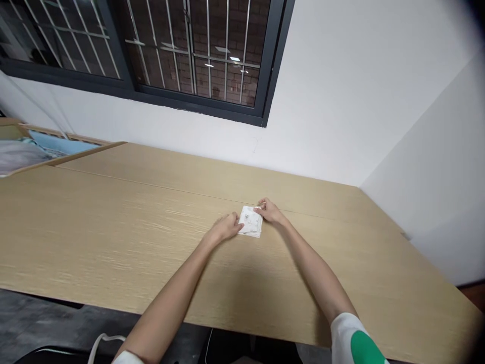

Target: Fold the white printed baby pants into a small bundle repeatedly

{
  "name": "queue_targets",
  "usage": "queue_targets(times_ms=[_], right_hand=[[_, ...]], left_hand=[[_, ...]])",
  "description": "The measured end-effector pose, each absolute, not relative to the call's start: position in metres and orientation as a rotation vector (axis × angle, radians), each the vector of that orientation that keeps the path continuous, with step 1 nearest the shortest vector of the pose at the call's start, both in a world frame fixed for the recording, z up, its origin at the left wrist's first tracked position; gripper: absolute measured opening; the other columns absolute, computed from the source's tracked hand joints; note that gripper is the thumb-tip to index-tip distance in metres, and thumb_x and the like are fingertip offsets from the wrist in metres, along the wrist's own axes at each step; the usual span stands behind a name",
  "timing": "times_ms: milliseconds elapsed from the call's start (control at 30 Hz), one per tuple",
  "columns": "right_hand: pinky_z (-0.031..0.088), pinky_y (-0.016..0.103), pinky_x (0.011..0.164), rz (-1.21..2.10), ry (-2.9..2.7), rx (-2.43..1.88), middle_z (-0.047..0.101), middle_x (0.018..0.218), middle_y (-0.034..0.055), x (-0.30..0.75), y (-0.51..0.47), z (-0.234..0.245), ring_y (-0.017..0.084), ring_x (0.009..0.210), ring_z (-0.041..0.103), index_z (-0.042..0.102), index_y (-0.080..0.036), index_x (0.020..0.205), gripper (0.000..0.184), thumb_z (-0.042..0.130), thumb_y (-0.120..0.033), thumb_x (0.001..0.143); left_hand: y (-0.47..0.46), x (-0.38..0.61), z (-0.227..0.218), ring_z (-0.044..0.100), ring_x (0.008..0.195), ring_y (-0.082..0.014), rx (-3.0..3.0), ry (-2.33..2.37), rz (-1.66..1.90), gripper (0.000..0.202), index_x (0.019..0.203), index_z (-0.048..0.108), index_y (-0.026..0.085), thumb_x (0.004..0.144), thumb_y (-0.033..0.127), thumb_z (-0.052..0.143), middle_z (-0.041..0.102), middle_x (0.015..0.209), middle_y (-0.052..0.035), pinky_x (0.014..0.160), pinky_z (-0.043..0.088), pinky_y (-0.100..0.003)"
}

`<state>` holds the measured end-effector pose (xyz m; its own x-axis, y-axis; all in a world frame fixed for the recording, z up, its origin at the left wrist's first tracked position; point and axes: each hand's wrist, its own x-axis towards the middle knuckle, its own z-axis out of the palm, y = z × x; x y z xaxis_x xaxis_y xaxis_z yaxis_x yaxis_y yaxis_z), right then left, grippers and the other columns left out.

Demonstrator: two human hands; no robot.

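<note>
1. While the left hand (229, 226) holds its thumb over the left edge of a small stack of white paper sheets (250, 221), with its fingers bent close beside that edge, it appears to pinch the stack there.
2. Right hand (268, 210): its thumb rests on the back right corner of the stack, and its fingers curl near that corner; whether they close on any paper, I cannot tell.
3. The stack lies between the two hands, to the right of the left hand and to the left and slightly frontward of the right. Both touch it, so neither is clearly nearer. It looks a little longer from front to back; its lower sheets stick out unevenly at the front right corner.
4. Faint grey and dark marks show on the top sheet, too small to read; no brand or label is legible. A plain green shape marks the white right sleeve (343, 331).
5. Beneath is a wood-grain desk (125, 227); the stack sits well in from its front edge, just in front of the long seam (166, 187).
6. Beyond the desk's back edge are a white wall (322, 111) and a barred window (197, 55).
</note>
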<state>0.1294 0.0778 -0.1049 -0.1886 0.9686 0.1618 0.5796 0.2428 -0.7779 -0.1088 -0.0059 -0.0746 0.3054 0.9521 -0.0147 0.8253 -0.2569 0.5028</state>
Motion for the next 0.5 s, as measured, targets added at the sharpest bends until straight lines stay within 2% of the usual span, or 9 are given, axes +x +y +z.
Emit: queue_targets(times_ms=[100,167,233,367,500], right_hand=[[0.055,0.04,0.085,0.612,-1.862,-1.361,0.068,0.103,0.0083,0.124,0.068,-0.106,0.023,0.093,0.066,0.055,-0.018,0.116,0.034,0.062,-0.04,0.09],[0.049,0.045,0.103,0.477,-1.932,-1.271,0.065,0.126,0.0143,0.118,0.052,-0.102,0.026,0.116,0.062,0.054,-0.017,0.128,0.038,0.052,-0.04,0.098],[0.038,0.047,0.116,0.342,-2.148,-1.102,0.057,0.144,0.0159,0.11,0.032,-0.098,0.027,0.135,0.051,0.052,-0.018,0.139,0.045,0.044,-0.043,0.104],[0.026,0.047,0.125,0.26,-2.596,-0.816,0.042,0.161,0.0145,0.098,0.002,-0.103,0.026,0.151,0.034,0.04,-0.017,0.157,0.06,0.032,-0.051,0.109],[0.016,0.046,0.128,0.281,-2.715,-0.904,0.032,0.166,0.0083,0.108,0.008,-0.111,0.022,0.156,0.023,0.031,-0.022,0.162,0.06,0.024,-0.051,0.11]], left_hand=[[-0.008,-0.106,-0.072,0.069,0.105,-0.0329,2.183,1.662,0.323,0.03,0.107,0.067,0.017,0.092,0.041,0.059,0.075,0.107,-0.0162,0.09,0.049,-0.04],[-0.01,-0.104,-0.071,0.07,0.104,-0.0323,2.192,1.682,0.28,0.028,0.104,0.068,0.019,0.093,0.043,0.057,0.076,0.105,-0.0153,0.09,0.049,-0.039],[-0.01,-0.102,-0.072,0.07,0.106,-0.0325,2.194,1.701,0.251,0.03,0.103,0.068,0.02,0.093,0.045,0.056,0.076,0.106,-0.0156,0.092,0.049,-0.04],[-0.011,-0.099,-0.075,0.063,0.119,-0.0373,2.181,1.787,0.233,0.035,0.107,0.067,0.018,0.093,0.047,0.054,0.07,0.122,-0.0211,0.101,0.044,-0.048],[-0.011,-0.099,-0.078,0.054,0.13,-0.0412,2.135,1.873,0.228,0.046,0.117,0.062,0.017,0.091,0.055,0.054,0.06,0.137,-0.0243,0.105,0.039,-0.055]])
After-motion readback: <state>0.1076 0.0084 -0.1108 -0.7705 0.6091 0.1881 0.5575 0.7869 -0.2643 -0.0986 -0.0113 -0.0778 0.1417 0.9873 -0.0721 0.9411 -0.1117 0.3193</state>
